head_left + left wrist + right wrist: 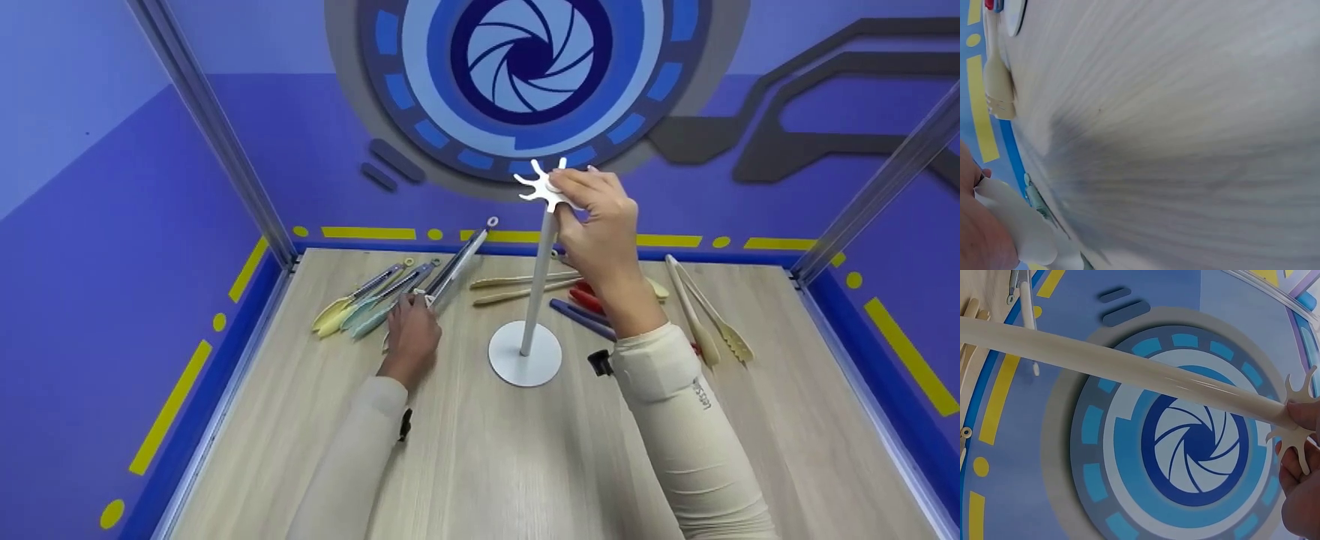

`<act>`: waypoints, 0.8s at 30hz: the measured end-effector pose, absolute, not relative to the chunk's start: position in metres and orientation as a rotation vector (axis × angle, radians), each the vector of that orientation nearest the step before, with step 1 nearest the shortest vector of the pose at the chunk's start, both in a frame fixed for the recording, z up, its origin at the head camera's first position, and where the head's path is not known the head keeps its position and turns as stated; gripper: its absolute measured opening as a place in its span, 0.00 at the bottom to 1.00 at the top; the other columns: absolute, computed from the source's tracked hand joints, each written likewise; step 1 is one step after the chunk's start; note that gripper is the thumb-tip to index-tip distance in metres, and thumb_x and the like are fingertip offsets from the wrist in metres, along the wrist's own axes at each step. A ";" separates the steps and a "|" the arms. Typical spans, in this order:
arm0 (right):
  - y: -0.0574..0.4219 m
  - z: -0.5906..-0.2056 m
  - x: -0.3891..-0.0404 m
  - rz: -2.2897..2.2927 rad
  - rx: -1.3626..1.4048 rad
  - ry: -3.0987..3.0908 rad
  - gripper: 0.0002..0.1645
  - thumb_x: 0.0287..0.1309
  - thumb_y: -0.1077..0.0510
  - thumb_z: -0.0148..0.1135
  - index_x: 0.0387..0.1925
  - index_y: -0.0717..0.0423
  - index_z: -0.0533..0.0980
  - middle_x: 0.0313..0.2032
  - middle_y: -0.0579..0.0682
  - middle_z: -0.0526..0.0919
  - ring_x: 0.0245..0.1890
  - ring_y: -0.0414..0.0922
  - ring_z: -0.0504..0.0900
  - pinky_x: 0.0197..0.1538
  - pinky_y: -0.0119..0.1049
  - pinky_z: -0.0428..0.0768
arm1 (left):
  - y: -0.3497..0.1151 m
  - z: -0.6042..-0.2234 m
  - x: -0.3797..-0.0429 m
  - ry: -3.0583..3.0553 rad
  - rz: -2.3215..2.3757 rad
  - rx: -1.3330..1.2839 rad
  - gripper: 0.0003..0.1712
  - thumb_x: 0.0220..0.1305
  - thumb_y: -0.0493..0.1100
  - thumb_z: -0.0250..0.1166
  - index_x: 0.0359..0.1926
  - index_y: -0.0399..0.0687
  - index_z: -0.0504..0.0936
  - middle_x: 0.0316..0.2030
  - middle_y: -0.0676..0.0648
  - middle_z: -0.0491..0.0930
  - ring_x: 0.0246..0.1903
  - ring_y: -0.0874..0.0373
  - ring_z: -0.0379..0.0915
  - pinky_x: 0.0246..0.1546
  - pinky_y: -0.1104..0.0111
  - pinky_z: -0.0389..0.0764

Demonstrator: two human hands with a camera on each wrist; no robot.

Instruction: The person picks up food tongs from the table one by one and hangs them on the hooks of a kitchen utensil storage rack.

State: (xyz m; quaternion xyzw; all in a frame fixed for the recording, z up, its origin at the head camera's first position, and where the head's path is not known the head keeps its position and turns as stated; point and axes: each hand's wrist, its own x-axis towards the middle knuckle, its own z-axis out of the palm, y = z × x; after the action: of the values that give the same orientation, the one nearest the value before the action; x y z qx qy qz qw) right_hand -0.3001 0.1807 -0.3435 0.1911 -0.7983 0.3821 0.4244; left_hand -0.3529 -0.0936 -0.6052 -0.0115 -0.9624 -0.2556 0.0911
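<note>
One pair of white tongs (459, 268) is gripped above the bench (480, 465) by the left hand (414, 330), its head partly hidden, ring end slanted up toward the wall (285, 150). One upright stand (537, 292) is pinched on top by the right hand (600, 217). Two coloured tongs (365, 318) are seen at left; other tongs (587, 298), part-covered, cannot be counted.
</note>
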 end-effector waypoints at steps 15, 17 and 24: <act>0.180 -0.342 -0.300 0.966 0.483 -1.974 0.13 0.64 0.69 0.69 0.49 0.63 0.90 0.49 0.59 0.93 0.50 0.59 0.88 0.73 0.56 0.78 | -0.101 -0.590 -0.320 -2.535 -1.222 -0.145 0.16 0.83 0.47 0.54 0.44 0.38 0.77 0.55 0.37 0.71 0.43 0.46 0.73 0.47 0.52 0.77; 0.180 -0.342 -0.300 0.971 0.487 -1.973 0.13 0.64 0.69 0.69 0.49 0.63 0.89 0.49 0.59 0.93 0.50 0.60 0.87 0.72 0.57 0.78 | -0.101 -0.586 -0.316 -2.502 -1.286 -0.161 0.16 0.83 0.48 0.54 0.45 0.39 0.78 0.54 0.38 0.71 0.43 0.49 0.71 0.47 0.54 0.75; 0.181 -0.344 -0.301 0.971 0.473 -1.973 0.14 0.63 0.69 0.69 0.49 0.62 0.90 0.49 0.59 0.93 0.50 0.60 0.88 0.73 0.56 0.78 | -0.100 -0.575 -0.303 -2.370 -1.547 -0.234 0.17 0.84 0.48 0.54 0.49 0.37 0.80 0.55 0.39 0.72 0.52 0.47 0.76 0.59 0.50 0.80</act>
State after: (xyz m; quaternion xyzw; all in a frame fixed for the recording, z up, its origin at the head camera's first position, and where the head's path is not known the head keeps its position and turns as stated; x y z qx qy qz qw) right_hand -0.3006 0.1808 -0.3441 0.1897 -0.7913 0.3893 0.4315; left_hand -0.3031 -0.1000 -0.5748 -0.0815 -0.8250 -0.5387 0.1501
